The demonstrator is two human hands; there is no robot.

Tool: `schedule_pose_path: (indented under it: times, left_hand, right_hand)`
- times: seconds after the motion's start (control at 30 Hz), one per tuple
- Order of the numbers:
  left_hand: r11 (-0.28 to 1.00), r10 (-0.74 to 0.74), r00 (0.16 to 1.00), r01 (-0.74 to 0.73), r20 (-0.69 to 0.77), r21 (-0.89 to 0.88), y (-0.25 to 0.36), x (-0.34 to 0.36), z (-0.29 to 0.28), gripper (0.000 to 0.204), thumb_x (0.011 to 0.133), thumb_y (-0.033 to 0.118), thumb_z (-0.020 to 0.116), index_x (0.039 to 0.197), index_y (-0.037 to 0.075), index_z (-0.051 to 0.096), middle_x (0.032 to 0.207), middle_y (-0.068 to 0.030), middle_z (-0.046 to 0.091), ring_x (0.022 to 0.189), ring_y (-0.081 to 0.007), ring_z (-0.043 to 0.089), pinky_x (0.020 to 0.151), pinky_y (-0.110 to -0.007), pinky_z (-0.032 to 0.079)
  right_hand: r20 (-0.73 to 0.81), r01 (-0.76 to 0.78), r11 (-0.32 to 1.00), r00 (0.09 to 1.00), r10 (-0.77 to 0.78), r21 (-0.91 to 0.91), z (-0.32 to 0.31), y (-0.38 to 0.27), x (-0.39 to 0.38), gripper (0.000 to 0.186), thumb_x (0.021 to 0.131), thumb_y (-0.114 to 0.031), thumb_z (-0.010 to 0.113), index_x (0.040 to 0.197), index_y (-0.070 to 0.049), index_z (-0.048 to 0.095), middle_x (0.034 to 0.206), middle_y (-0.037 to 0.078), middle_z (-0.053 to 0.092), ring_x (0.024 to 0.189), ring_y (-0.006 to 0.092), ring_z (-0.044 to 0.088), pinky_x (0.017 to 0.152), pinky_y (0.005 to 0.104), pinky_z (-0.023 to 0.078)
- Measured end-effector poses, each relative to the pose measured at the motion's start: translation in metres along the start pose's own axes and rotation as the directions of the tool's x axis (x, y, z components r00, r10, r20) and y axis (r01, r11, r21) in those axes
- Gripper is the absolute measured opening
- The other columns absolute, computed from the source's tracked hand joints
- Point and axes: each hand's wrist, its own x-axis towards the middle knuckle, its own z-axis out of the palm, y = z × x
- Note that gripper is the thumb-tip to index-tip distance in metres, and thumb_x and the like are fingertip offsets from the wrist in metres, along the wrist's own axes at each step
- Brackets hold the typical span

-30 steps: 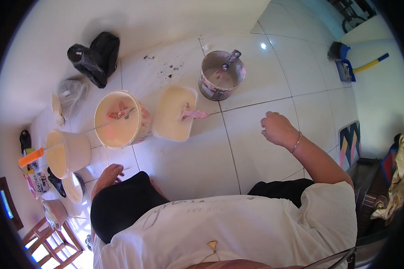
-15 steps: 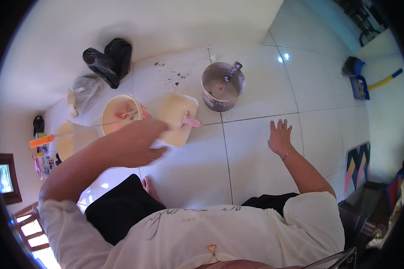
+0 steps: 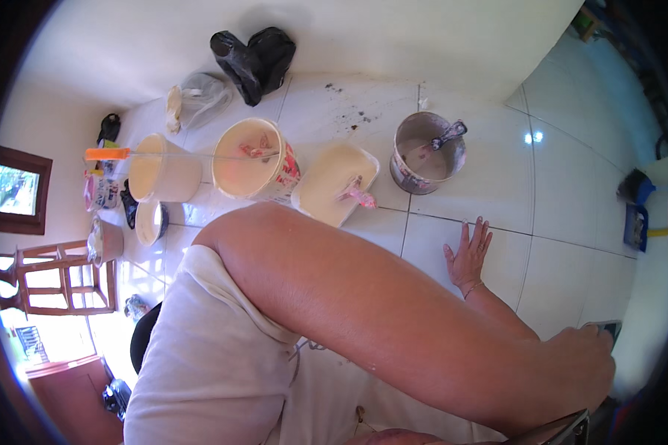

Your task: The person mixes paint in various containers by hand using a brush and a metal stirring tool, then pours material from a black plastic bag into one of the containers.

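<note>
Hands are showing on the person's right side: the right hand (image 3: 467,261) is resting flat with fingers spread wide on the glossy white tiled floor (image 3: 490,185), while the left hand (image 3: 583,360) is sitting at the far end of a bare forearm that is spanning the body diagonally, its knuckles bending; whether it is gripping anything cannot be told. Nearest the right hand, a round grey bucket (image 3: 408,178) with paint-smeared walls is holding dull, pale matter and a dark-stained tool (image 3: 449,133). Beside it, a rounded-corner cream tray (image 3: 330,167) is carrying a pink-smeared tool (image 3: 360,194). Further left, a round bucket with red markings (image 3: 289,174) is containing smooth cream material and a reddish tool (image 3: 256,150). Thin and straight, a rod with an orange handle (image 3: 107,153) is stretching over that bucket and a plain cream bucket (image 3: 185,178). Crumpled, shiny black plastic bags (image 3: 267,63) are leaning against the wall (image 3: 393,37).
</note>
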Motion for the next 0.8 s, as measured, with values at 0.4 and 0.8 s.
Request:
schedule_pose_path:
  times: [0.4,0.8]
  left_hand:
    - [0.971,-0.137,0.99,0.129,0.028,0.199,-0.001,0.013,-0.048,0.02,0.074,0.022,0.061,0.083,0.006,0.068,0.085,-0.0143,0.063,0.083,-0.0302,0.058,0.067,-0.044,0.041]
    - [-0.011,-0.466,0.253,0.957,-0.848,0.291,-0.094,-0.255,-0.254,0.047,0.074,0.033,0.071,0.107,0.002,0.061,0.107,-0.018,0.062,0.101,-0.0299,0.06,0.089,-0.039,0.047]
  right_hand:
    - [0.146,0.079,0.995,0.985,-0.087,0.061,0.015,0.012,-0.015,0.067,0.085,-0.039,0.053,0.136,0.0,0.034,0.147,0.03,0.013,0.137,0.0482,0.008,0.108,0.0628,0.004]
    - [0.19,0.034,0.999,0.981,-0.035,0.008,0.008,-0.007,-0.013,0.069,0.084,-0.037,0.054,0.136,0.003,0.033,0.148,0.03,0.009,0.138,0.0467,0.003,0.109,0.0608,-0.003]
